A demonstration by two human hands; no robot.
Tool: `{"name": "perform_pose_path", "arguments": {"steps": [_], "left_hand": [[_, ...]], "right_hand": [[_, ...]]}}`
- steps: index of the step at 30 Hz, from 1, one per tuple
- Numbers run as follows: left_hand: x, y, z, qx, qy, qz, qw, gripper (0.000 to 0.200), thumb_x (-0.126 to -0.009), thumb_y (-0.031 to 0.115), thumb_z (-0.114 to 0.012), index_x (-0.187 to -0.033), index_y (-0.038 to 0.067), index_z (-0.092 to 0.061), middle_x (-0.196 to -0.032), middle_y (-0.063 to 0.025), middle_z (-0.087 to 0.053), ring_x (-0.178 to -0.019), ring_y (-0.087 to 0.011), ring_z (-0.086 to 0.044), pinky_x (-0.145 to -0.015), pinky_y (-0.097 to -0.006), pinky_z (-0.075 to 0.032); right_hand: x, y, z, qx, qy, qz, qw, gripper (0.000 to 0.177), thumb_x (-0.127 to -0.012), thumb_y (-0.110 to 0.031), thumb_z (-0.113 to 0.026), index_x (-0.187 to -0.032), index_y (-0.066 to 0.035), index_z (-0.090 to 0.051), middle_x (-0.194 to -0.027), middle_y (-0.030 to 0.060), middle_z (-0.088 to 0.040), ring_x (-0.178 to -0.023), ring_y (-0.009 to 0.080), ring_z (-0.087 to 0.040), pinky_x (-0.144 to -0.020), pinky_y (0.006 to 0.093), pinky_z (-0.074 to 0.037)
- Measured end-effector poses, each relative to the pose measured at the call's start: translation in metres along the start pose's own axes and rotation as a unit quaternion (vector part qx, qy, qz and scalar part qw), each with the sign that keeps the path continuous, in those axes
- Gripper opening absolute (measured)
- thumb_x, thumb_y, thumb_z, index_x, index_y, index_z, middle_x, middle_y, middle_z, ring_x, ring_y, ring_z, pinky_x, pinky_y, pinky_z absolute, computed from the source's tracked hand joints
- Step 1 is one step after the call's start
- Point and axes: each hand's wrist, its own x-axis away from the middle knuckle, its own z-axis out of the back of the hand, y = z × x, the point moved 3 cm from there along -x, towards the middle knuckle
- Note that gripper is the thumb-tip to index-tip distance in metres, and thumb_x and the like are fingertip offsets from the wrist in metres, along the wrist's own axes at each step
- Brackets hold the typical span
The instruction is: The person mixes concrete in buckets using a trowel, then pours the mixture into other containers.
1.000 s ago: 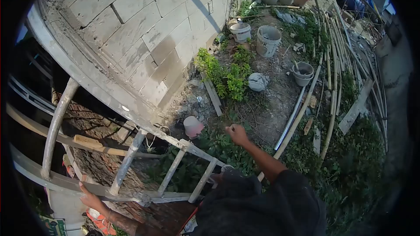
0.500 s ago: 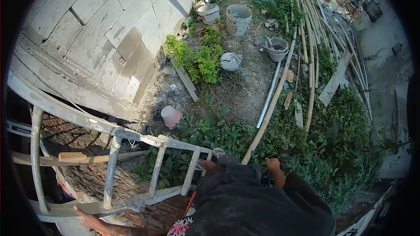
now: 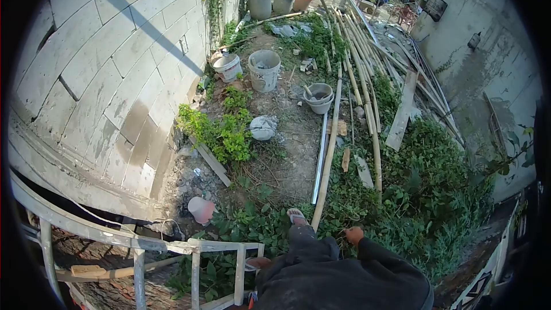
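My right hand (image 3: 354, 235) hangs over the green plants, its fingers curled in, and I see nothing in it. Just to its left lies the near end of a long bamboo pole (image 3: 327, 189). My left hand is out of the picture. The metal ladder (image 3: 139, 278) lies along the lower left, beside my legs. A foot in a sandal (image 3: 297, 217) is planted by the end of the bamboo pole, and my other foot shows near the ladder's end.
A pale pink bucket (image 3: 201, 210) lies near the block wall (image 3: 115, 74). White buckets (image 3: 264, 72) and a stacked pair of pails (image 3: 318, 99) stand on the dirt. Several bamboo poles (image 3: 359, 69) and a plank (image 3: 402, 112) lie on the right.
My view has lifted and turned, showing more ground ahead. My left hand, on the ladder rail before, has left the picture. A sandalled foot now shows further forward.
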Motion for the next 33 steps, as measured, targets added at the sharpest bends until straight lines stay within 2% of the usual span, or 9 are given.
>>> {"name": "perform_pose_path", "arguments": {"steps": [6,11,16,18,19,22,26,29,33], "left_hand": [[0.16,0.082,-0.117,0.106,-0.236,-0.078,0.963,0.064,-0.085,0.056,-0.054,-0.092,-0.007,-0.064,-0.081,-0.0206,-0.064,-0.075,-0.0345,-0.058,-0.071,-0.0439,-0.047],[0.348,0.115,-0.206,0.084,-0.532,-0.031,0.842,0.061,-0.086,0.053,-0.054,-0.096,-0.006,-0.063,-0.084,-0.021,-0.065,-0.079,-0.037,-0.059,-0.073,-0.0448,-0.047],[0.522,0.105,-0.26,-0.107,-0.706,0.072,0.696,0.057,-0.087,0.051,-0.053,-0.1,-0.004,-0.063,-0.087,-0.0214,-0.066,-0.083,-0.0396,-0.06,-0.075,-0.0457,-0.047],[0.57,0.087,-0.258,-0.193,-0.738,0.111,0.638,0.056,-0.087,0.05,-0.053,-0.101,-0.003,-0.063,-0.089,-0.0215,-0.066,-0.085,-0.0406,-0.061,-0.075,-0.0461,-0.047],[0.587,0.085,-0.253,-0.225,-0.75,0.121,0.61,0.056,-0.087,0.05,-0.052,-0.102,-0.003,-0.063,-0.09,-0.0216,-0.066,-0.085,-0.0411,-0.061,-0.076,-0.0463,-0.047],[0.641,0.09,-0.267,-0.224,-0.786,0.103,0.567,0.054,-0.088,0.048,-0.052,-0.104,-0.002,-0.062,-0.092,-0.0218,-0.067,-0.088,-0.0427,-0.061,-0.077,-0.0469,-0.047],[0.683,0.392,-0.339,0.038,-0.764,-0.139,0.629,0.063,-0.081,0.04,-0.067,-0.122,-0.005,-0.054,-0.116,-0.0288,-0.057,-0.109,-0.0383,-0.056,-0.091,-0.0408,-0.045],[0.661,0.552,-0.387,0.243,-0.835,0.151,0.469,0.049,-0.095,0.025,-0.053,-0.132,-0.005,-0.043,-0.122,-0.0166,-0.057,-0.106,-0.0218,-0.06,-0.088,-0.0307,-0.048],[0.641,0.604,-0.453,0.331,-0.714,0.156,0.597,0.044,-0.096,0.025,-0.052,-0.126,-0.005,-0.047,-0.113,-0.0144,-0.06,-0.098,-0.019,-0.062,-0.081,-0.0284,-0.049]], "right_hand": [[-0.057,0.031,-0.02,0.073,-0.157,-0.118,0.978,0.042,-0.093,-0.038,-0.053,-0.087,0.001,-0.068,-0.079,0.0137,-0.067,-0.065,0.0244,-0.063,-0.062,0.0372,-0.053],[-0.152,-0.017,-0.007,0.089,-0.182,-0.14,0.969,0.037,-0.094,-0.036,-0.052,-0.098,-0.003,-0.069,-0.082,0.0125,-0.068,-0.068,0.0241,-0.064,-0.067,0.0364,-0.054],[-0.398,-0.048,-0.063,0.258,-0.2,0.107,0.939,0.035,-0.092,-0.034,-0.053,-0.094,-0.003,-0.069,-0.078,0.0106,-0.068,-0.064,0.0239,-0.063,-0.067,0.0377,-0.054],[-0.41,-0.136,0.014,0.142,-0.15,0.069,0.976,0.034,-0.091,-0.031,-0.055,-0.08,-0.001,-0.068,-0.065,0.0103,-0.064,-0.06,0.0225,-0.061,-0.062,0.0387,-0.052],[-0.402,-0.173,0.065,-0.141,-0.144,0.087,0.976,0.033,-0.09,-0.026,-0.058,-0.07,-0.002,-0.065,-0.055,0.0093,-0.058,-0.055,0.0203,-0.059,-0.055,0.0389,-0.049],[-0.453,-0.222,0.111,-0.328,-0.007,0.094,0.94,0.024,-0.087,-0.025,-0.061,-0.089,-0.001,-0.066,-0.068,0.0094,-0.064,-0.056,0.0183,-0.061,-0.054,0.0352,-0.048],[-0.465,-0.25,0.163,-0.356,-0.056,0.108,0.927,0.021,-0.091,-0.021,-0.057,-0.094,-0.001,-0.062,-0.071,0.0047,-0.059,-0.059,0.0128,-0.056,-0.056,0.0302,-0.047],[-0.491,-0.235,0.139,-0.319,-0.041,0.087,0.943,0.021,-0.09,-0.022,-0.058,-0.092,-0.001,-0.062,-0.068,0.0049,-0.059,-0.055,0.0133,-0.056,-0.053,0.0305,-0.047],[-0.506,-0.182,0.081,-0.231,-0.069,0.027,0.97,0.021,-0.089,-0.02,-0.06,-0.084,0.0,-0.061,-0.062,0.0068,-0.059,-0.05,0.0153,-0.056,-0.048,0.032,-0.046]]}}
